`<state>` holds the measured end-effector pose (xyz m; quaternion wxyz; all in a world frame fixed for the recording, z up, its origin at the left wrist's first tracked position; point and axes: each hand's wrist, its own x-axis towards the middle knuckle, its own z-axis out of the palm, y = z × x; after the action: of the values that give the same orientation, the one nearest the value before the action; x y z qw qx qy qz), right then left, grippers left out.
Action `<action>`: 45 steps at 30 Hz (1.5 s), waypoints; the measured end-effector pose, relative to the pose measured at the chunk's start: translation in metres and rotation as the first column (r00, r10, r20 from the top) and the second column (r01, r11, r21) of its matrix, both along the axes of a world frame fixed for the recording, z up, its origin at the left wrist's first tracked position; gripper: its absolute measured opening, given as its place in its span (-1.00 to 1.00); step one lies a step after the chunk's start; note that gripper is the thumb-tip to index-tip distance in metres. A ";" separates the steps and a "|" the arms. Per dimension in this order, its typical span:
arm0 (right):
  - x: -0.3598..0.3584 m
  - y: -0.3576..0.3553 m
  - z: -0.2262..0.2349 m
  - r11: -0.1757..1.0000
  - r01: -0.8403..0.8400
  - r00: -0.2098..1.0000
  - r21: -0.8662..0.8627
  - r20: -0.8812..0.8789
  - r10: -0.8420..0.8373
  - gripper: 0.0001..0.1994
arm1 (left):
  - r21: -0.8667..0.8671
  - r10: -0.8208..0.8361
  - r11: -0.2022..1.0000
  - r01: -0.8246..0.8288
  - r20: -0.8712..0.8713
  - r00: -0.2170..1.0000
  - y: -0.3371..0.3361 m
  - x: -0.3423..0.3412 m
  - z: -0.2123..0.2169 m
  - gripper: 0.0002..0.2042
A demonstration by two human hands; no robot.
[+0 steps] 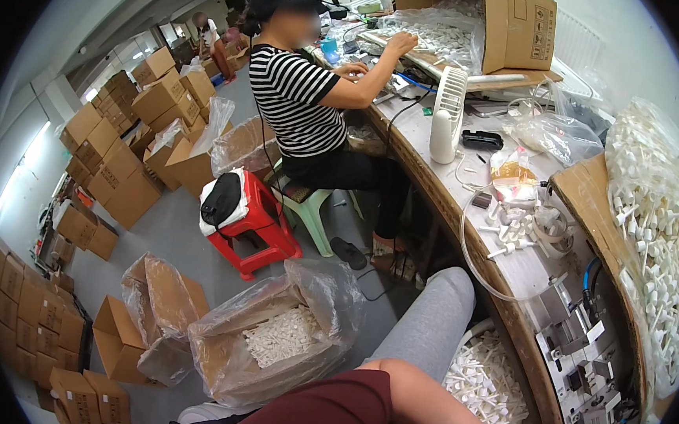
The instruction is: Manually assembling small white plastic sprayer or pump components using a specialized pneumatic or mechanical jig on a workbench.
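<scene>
Neither of my hands is in view. One bare arm (pixel 444 404) of mine comes out of a maroon sleeve (pixel 333 412) and runs right along the lower edge, its hand cut off. Beyond that arm, a metal fixture (pixel 572 370) with clamps and blue tubing sits on the workbench (pixel 501 259). Below the bench edge, beside my grey-clad leg (pixel 427 316), is a heap of small white plastic parts (pixel 489 384). More white stemmed parts (pixel 511 232) lie loose on the bench near a clear jar (pixel 551 225).
A large bag of white parts (pixel 650 218) stands behind a cardboard flap (pixel 593 190). A white fan (pixel 447 117) stands on the bench. A co-worker (pixel 300 99) sits there, handling parts. A plastic-lined carton (pixel 220 341), a red stool (pixel 256 226) and stacked boxes (pixel 114 169) occupy the floor.
</scene>
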<state>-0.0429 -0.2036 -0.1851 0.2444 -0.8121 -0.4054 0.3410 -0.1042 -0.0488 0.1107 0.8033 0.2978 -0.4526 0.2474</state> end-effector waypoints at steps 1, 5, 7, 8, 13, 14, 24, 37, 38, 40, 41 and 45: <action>-0.001 0.000 0.001 1.000 0.007 1.000 -0.003 -0.017 -0.007 -0.61 | 0.012 -0.048 0.999 0.049 -0.029 0.998 -0.005 -0.004 -0.007 -0.64; 0.001 0.000 0.003 0.992 0.129 0.977 -0.006 -0.169 -0.128 -0.59 | 0.142 -0.081 0.986 0.090 -0.070 0.994 -0.003 -0.012 -0.029 -0.66; -0.002 0.003 0.010 0.975 0.221 0.926 -0.010 -0.313 -0.213 -0.58 | 0.205 -0.058 0.976 0.072 -0.076 0.995 0.001 -0.014 -0.035 -0.66; -0.001 0.003 0.015 0.986 0.165 0.948 -0.011 -0.275 -0.162 -0.58 | 0.233 -0.048 0.970 0.066 -0.080 0.996 0.003 -0.015 -0.038 -0.67; -0.006 0.002 -0.002 0.891 0.450 0.755 -0.056 -0.509 -0.413 -0.54 | 0.380 0.033 0.925 -0.012 -0.048 0.998 0.009 -0.015 -0.048 -0.69; -0.002 -0.001 0.001 0.974 0.226 0.950 0.020 -0.227 -0.216 -0.54 | 0.408 0.046 0.913 -0.028 -0.033 0.998 0.013 -0.014 -0.052 -0.69; 0.001 -0.002 0.001 0.993 -0.096 0.991 -0.075 0.090 0.103 -0.65 | 0.615 0.340 0.713 -0.337 0.117 0.933 0.039 -0.016 -0.072 -0.74; 0.006 -0.009 -0.030 0.997 -0.050 0.977 0.058 0.210 0.036 -0.59 | -0.308 0.348 0.881 -0.358 -0.091 0.933 0.002 -0.026 0.019 -0.06; 0.004 -0.013 -0.041 0.992 -0.067 0.978 0.106 0.202 0.044 -0.61 | -0.245 0.423 0.874 -0.419 -0.038 0.905 0.002 -0.036 0.015 -0.04; 0.012 -0.009 -0.041 0.999 -0.039 0.988 0.019 0.149 0.035 -0.60 | -0.080 0.454 0.890 -0.449 0.076 0.888 0.024 -0.038 0.008 -0.06; 0.013 -0.012 -0.042 0.999 -0.022 0.993 -0.030 0.119 0.025 -0.59 | -0.022 0.460 0.887 -0.462 0.136 0.877 0.039 -0.035 0.006 -0.10; 0.010 -0.013 -0.040 0.983 -0.069 0.996 -0.173 0.044 0.077 -0.54 | 0.060 0.513 0.831 -0.554 0.304 0.803 0.074 -0.033 0.002 -0.31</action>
<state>-0.0327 -0.2168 -0.2252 0.1507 -0.8232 -0.4102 0.3625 -0.1368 0.0252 0.1129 0.6061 0.4339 -0.4741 0.4687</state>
